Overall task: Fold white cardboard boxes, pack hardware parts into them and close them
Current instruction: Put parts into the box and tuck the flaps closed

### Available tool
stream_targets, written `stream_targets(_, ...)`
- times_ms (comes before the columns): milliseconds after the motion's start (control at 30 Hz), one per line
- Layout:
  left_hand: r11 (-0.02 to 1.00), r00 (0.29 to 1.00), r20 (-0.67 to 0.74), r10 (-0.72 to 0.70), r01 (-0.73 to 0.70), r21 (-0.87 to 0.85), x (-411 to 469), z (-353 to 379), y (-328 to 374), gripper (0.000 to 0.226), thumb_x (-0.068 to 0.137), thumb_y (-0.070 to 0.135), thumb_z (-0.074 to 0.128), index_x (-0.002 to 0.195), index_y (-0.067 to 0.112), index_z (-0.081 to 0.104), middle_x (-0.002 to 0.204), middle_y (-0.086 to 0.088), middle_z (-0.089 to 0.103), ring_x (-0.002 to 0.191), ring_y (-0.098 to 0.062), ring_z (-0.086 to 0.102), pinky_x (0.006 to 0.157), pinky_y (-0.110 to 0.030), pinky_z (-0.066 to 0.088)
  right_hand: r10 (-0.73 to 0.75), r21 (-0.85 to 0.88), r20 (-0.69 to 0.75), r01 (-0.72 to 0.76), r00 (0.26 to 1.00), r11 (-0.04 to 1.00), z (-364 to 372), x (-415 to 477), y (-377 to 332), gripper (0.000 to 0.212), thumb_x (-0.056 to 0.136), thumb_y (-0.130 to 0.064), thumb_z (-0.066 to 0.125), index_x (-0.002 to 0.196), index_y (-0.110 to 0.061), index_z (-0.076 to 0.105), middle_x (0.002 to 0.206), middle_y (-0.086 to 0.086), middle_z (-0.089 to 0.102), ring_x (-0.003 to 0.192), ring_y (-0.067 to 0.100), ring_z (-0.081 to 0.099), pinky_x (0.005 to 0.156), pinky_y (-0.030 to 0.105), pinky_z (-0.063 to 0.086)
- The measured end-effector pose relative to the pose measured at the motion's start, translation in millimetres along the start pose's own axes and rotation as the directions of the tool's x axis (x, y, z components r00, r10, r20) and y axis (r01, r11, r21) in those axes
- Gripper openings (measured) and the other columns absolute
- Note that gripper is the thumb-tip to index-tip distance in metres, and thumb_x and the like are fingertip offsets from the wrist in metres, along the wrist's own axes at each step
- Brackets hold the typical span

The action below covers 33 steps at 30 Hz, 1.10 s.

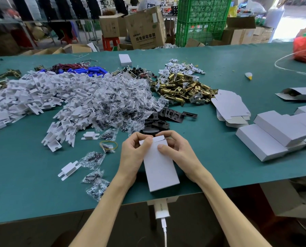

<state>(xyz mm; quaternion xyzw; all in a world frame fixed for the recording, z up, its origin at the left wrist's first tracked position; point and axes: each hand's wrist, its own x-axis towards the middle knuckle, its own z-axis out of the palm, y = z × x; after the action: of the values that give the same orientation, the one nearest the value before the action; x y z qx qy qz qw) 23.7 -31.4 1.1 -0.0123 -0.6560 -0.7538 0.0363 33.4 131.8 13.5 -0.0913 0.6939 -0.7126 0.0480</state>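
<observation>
We hold one white box [160, 168] at the near edge of the tabletop [219, 163], directly in front of us. Its long axis runs from the near edge away from us, and the far end leans slightly to the left. The broad face points up. The near end sits at the tabletop edge. The far end carries the tuck flap [159, 139], which points away from us.

The left hand [133, 154] grasps the far left corner of the box, with the fingers curled over it and the thumb on top. The right hand [177, 150] grasps the far right side, with the thumb pressed on the broad face and the fingers curled round the flap end.

Parts on the tabletop, counted:
- One heap of white plastic inserts [32, 93], far left; two single inserts lie apart, nearer to us.
- One heap of clear screw bags [116, 100], beside the inserts; several loose bags lie left of the box.
- One heap of brass latches [184, 88], far centre.
- One small heap of black plates [166, 118], just beyond the hands.
- One stack of flat box blanks [230, 107], to the right.
- At least three closed boxes [260, 143], far right; the frame edge cuts this group.
- One yellow rubber band [108, 145]
</observation>
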Motion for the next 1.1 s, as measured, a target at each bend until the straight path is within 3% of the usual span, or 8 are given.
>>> stream_targets(233, 1.000, 0.999, 0.048, -0.017, 0.018, -0.019, 1.3, -1.0, 1.9, 0.017, 0.082, 0.028, 0.073, 0.085, 0.013, 0.064, 0.078, -0.003, 0.069, 0.065, -0.016, 0.059, 0.057, -0.029, 0.051, 0.037, 0.124, -0.001, -0.036, 0.999, 0.992, -0.7, 1.1, 1.4, 0.043, 0.083, -0.016, 0.078, 0.107, -0.012, 0.042, 0.100, 0.017, 0.076, 0.080, 0.025, 0.072, 0.065, 0.036, 0.058)
stream_targets(433, 0.993, 0.994, 0.078, -0.070, 0.077, -0.088, 3.9, -4.7, 1.9, 0.018, 0.081, 0.026, 0.078, 0.075, 0.019, 0.063, 0.077, -0.007, 0.068, 0.062, -0.019, 0.060, 0.055, -0.030, 0.052, 0.037, 0.084, -0.040, -0.034, 0.999, 0.996, -0.9, 1.3, 1.2, 0.038, 0.086, -0.008, 0.079, 0.097, -0.011, 0.042, 0.090, 0.013, 0.072, 0.079, 0.025, 0.071, 0.062, 0.032, 0.057)
stream_targets(733, 0.991, 0.988, 0.121, -0.094, 0.104, -0.080, 6.3, -6.6, 9.7, 0.020, 0.080, 0.022, 0.078, 0.069, 0.019, 0.061, 0.078, -0.011, 0.062, 0.067, -0.023, 0.053, 0.061, -0.032, 0.048, 0.019, 0.065, -0.041, -0.016, 0.999, 0.998, -1.3, 1.8, 2.0, 0.040, 0.080, -0.020, 0.082, 0.092, -0.012, 0.045, 0.091, 0.017, 0.069, 0.081, 0.029, 0.070, 0.063, 0.034, 0.056)
stream_targets(867, 0.990, 0.986, 0.136, -0.093, 0.106, -0.097, 6.2, -5.5, 11.9, 0.025, 0.080, 0.021, 0.079, 0.071, 0.018, 0.056, 0.082, -0.016, 0.059, 0.073, -0.024, 0.050, 0.065, -0.035, 0.045, 0.019, 0.095, -0.018, -0.017, 1.000, 0.995, -1.6, 1.1, 2.4, 0.042, 0.081, -0.023, 0.080, 0.100, -0.012, 0.045, 0.094, 0.013, 0.075, 0.082, 0.027, 0.073, 0.063, 0.033, 0.057)
stream_targets(1100, 0.991, 0.983, 0.148, -0.105, 0.115, -0.063, 7.5, -7.0, 10.6, 0.023, 0.080, 0.023, 0.080, 0.068, 0.021, 0.060, 0.081, -0.012, 0.063, 0.071, -0.023, 0.054, 0.065, -0.035, 0.046, -0.014, 0.094, 0.010, 0.013, 1.000, 0.995, -2.0, 1.9, 2.5, 0.049, 0.088, -0.021, 0.077, 0.125, -0.017, 0.046, 0.100, 0.022, 0.074, 0.085, 0.027, 0.072, 0.071, 0.040, 0.058)
